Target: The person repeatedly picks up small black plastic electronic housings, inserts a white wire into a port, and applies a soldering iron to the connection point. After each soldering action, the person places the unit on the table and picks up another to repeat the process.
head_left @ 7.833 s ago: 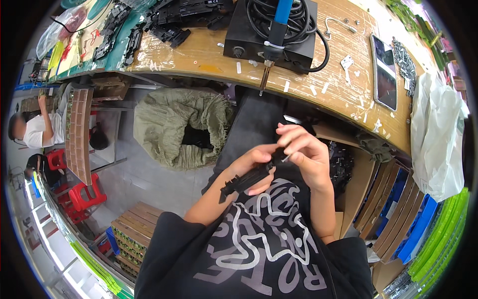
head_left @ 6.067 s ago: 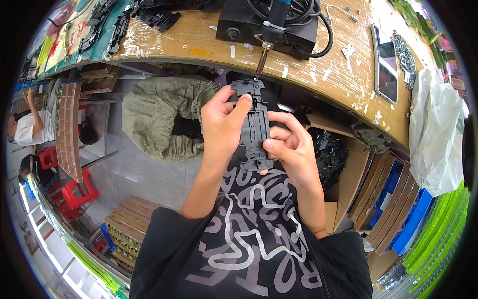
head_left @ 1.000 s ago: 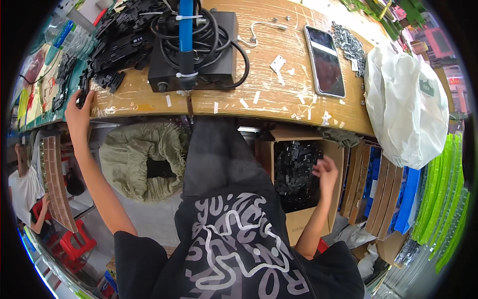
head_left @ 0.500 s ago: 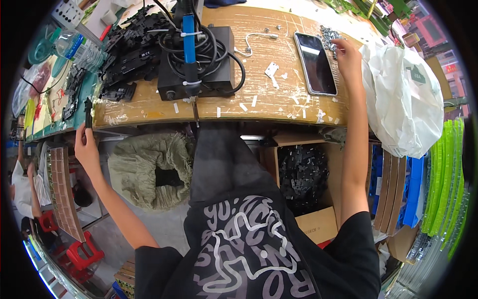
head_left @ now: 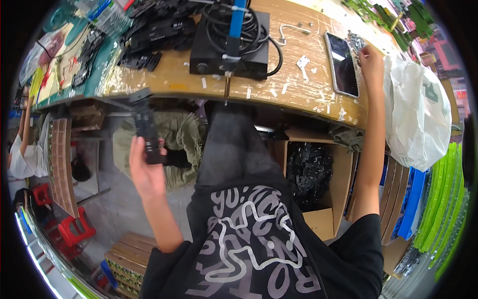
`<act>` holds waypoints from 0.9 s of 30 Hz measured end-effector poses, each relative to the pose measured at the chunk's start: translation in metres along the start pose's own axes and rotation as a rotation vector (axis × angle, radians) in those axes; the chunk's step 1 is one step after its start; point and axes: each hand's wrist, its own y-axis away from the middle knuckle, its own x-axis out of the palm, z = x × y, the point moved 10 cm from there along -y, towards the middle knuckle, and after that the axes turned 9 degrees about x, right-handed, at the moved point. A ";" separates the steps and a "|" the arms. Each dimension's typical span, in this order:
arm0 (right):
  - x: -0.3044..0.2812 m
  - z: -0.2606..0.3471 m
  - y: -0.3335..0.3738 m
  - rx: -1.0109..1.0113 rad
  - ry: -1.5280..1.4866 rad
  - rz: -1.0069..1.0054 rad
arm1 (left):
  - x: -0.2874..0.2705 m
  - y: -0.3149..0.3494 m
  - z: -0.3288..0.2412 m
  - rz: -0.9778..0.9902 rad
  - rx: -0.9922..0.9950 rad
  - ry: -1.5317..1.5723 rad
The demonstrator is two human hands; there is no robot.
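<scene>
My left hand (head_left: pixel 148 172) grips a long black plastic part (head_left: pixel 145 127), slightly blurred, in front of the bench edge. At the right of the bench, my right hand (head_left: pixel 371 61) has its fingers curled together beside a small pile of shiny metal pieces (head_left: pixel 356 42); whatever they hold is hidden. Just left of that hand lies a phone (head_left: pixel 343 67) with a dark screen. An electric screwdriver (head_left: pixel 235 24) with a blue body hangs upright, bit pointing down, before a black box (head_left: pixel 256 62) wound with cable. More black plastic parts (head_left: pixel 167 35) are heaped to the left.
A white plastic bag (head_left: pixel 416 109) hangs at the right bench edge. Below stands a carton (head_left: pixel 318 224) holding many black parts. A green cloth-covered stool (head_left: pixel 181 129) is under the bench. Red stools (head_left: pixel 76 227) and another person's arm (head_left: pixel 25 127) appear at far left.
My left hand has come inward from the left bench edge, bringing the black plastic part. My right hand stays by the metal pieces. The whole view has shifted.
</scene>
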 end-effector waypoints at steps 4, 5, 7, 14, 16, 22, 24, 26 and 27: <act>-0.040 0.021 0.028 0.105 -0.184 -0.058 | 0.046 0.048 0.029 0.269 -0.144 -0.098; -0.042 0.027 0.035 0.135 -0.258 -0.069 | 0.052 0.056 0.033 0.310 -0.167 -0.121; -0.047 0.030 0.050 0.200 -0.401 -0.027 | 0.059 0.066 0.045 0.358 -0.163 -0.141; -0.045 0.111 0.135 0.307 -1.026 0.238 | 0.093 0.084 0.067 0.446 -0.274 -0.065; -0.039 0.145 0.164 0.269 -1.202 0.415 | 0.097 0.086 0.069 0.464 -0.302 -0.068; -0.024 0.188 0.216 0.260 -1.596 0.608 | 0.112 0.089 0.069 0.409 -0.311 0.196; -0.019 0.186 0.222 0.317 -1.631 0.587 | 0.120 0.091 0.067 0.490 -0.272 0.265; -0.018 0.186 0.224 0.359 -1.688 0.582 | 0.125 0.093 0.061 0.518 -0.231 0.299; -0.018 0.185 0.223 0.372 -1.721 0.582 | 0.128 0.094 0.059 0.532 -0.210 0.316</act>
